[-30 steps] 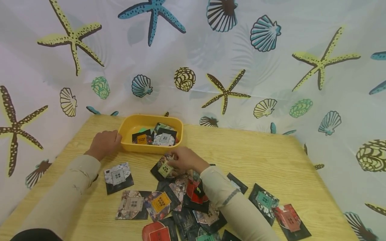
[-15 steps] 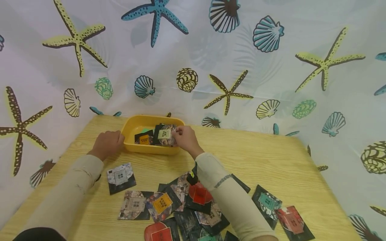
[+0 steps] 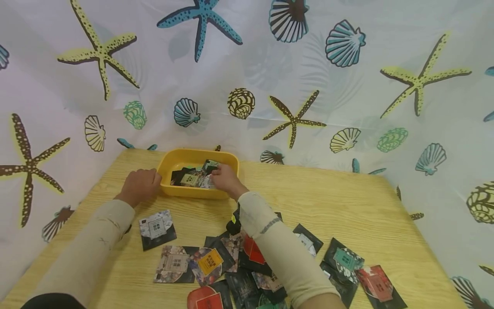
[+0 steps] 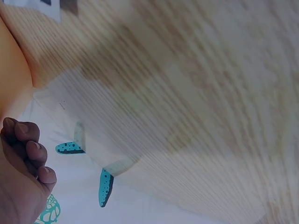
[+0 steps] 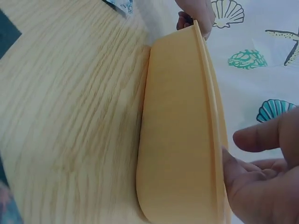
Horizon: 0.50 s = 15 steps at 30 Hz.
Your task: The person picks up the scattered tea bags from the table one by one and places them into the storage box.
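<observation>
A yellow plastic bin (image 3: pixel 197 192) stands at the back left of the table, with several square sachets inside. Its left end is gripped by my left hand (image 3: pixel 140 185), fingers curled at the rim; those curled fingers (image 4: pixel 37 151) also show in the left wrist view. My right hand (image 3: pixel 227 179) reaches over the bin's right front rim, fingertips down among the sachets. Seen from the right wrist, its thumb and fingers (image 5: pixel 261 137) are spread apart, partly hidden behind the bin wall. A sachet with a pale yellow label (image 3: pixel 189 180) lies on the pile, left of that hand.
Several sachets lie overlapping at the front middle, among them one with an orange label (image 3: pixel 210 262). A grey-labelled sachet (image 3: pixel 157 230) lies alone in front of my left hand. More lie at the right, including a red one (image 3: pixel 380 286). A patterned cloth (image 3: pixel 247 77) hangs behind.
My right hand carried the pale-yellow-labelled sachet from the table up into the bin and let go of it there. The left hand has stayed at the bin's left end.
</observation>
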Available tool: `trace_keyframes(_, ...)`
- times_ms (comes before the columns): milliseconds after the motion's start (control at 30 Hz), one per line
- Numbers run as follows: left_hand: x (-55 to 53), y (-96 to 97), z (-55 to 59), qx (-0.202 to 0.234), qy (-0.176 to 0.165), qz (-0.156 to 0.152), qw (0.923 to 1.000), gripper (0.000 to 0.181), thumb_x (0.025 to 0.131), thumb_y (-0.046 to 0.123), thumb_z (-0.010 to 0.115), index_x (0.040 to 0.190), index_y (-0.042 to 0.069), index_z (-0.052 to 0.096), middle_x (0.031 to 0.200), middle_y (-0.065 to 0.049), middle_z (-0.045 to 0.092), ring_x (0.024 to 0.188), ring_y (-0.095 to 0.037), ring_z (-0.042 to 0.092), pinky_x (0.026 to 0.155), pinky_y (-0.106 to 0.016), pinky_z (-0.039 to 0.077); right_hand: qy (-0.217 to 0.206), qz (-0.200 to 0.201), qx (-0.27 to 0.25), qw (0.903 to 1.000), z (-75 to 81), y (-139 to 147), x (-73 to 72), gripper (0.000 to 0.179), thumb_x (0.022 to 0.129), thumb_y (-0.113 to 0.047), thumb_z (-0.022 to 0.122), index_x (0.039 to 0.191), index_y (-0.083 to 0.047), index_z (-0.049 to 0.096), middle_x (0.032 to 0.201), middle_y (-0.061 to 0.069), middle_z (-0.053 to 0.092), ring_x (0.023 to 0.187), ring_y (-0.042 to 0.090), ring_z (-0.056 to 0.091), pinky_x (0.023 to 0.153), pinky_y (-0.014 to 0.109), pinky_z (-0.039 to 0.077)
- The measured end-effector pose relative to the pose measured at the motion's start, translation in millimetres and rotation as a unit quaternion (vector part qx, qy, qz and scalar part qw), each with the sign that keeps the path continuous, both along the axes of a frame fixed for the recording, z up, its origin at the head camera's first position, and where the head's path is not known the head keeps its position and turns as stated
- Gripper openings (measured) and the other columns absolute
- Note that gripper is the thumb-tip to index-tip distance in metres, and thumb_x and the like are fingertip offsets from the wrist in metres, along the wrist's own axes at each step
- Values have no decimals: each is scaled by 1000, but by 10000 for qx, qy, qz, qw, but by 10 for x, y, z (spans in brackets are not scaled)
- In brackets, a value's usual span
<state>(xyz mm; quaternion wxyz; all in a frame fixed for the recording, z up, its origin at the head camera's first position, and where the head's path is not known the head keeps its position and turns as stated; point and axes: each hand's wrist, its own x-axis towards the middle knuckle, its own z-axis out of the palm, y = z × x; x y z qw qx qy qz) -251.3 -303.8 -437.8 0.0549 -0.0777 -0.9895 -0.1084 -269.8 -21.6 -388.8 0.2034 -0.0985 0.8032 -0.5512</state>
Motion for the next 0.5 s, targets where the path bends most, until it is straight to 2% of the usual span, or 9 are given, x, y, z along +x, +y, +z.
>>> trace_keyframes(33, 5, 9, -2, 10, 9, -6, 10000, 37, 99, 19, 27, 70, 7, 45, 60, -3, 36, 56, -22, 40, 56, -32, 31, 121, 118, 102, 9998, -4, 27, 1, 64, 100, -2, 44, 157, 1, 16, 155, 23, 40, 143, 34, 43, 107, 42, 46)
trace_keyframes(133, 11, 19, -4, -8, 36, -20, 10000, 37, 99, 19, 27, 69, 7, 46, 59, -3, 36, 56, -22, 40, 56, -32, 31, 524, 386, 360, 9972, 29, 158, 46, 62, 100, -5, 44, 157, -1, 19, 156, 21, 41, 142, 32, 46, 107, 43, 46)
trace_keyframes(267, 10, 19, 16, -35, 60, -28, 10000, 38, 99, 20, 26, 69, 7, 45, 59, -4, 36, 55, -22, 40, 55, -32, 31, 1109, 623, 673, 9896, 148, 400, 139, 55, 101, -7, 48, 154, -3, 32, 149, 19, 50, 135, 31, 53, 106, 43, 48)
trace_keyframes(400, 14, 14, 45, 22, 45, -29, 10000, 38, 99, 19, 27, 68, 7, 46, 59, -4, 38, 56, -22, 41, 56, -32, 30, 1719, 880, 1146, 9745, 262, 692, 238, 43, 100, -9, 53, 143, -3, 50, 134, 19, 62, 121, 30, 62, 101, 42, 51)
trace_keyframes(500, 15, 11, 44, 63, 33, -32, 10000, 37, 99, 19, 27, 69, 7, 46, 60, -5, 39, 56, -22, 41, 56, -32, 30, 1916, 1254, 1653, 9593, 315, 931, 358, 37, 99, -11, 57, 135, -2, 58, 124, 17, 67, 113, 28, 65, 96, 41, 53)
